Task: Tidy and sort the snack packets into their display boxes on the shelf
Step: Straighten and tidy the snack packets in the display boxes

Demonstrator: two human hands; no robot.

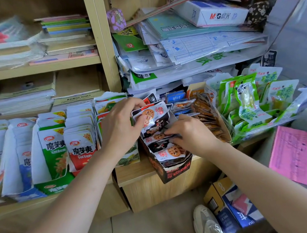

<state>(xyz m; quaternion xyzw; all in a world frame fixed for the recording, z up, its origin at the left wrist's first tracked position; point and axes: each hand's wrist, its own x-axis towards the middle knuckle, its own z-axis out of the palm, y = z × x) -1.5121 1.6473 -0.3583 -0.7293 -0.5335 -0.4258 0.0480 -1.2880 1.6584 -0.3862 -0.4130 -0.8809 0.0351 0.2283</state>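
A black display box [175, 169] stands at the shelf's front edge, filled with black-and-white lotus-root snack packets [169, 150]. My left hand [119, 125] grips a bunch of these packets [156, 113] at the back of the box, thumb and fingers curled round their top edges. My right hand [187, 131] pinches the edge of a packet in the middle of the box. Left of it stand boxes of white konjac packets with green [54, 149] and red [81, 147] fronts. To the right are brown packets [208, 117] and green packets [248, 100].
Stacks of notebooks and papers [188, 43] fill the shelves above. A pink sheet [292, 156] lies on a surface at the right. A cardboard box [230, 202] sits on the floor beside my white shoes [208, 224].
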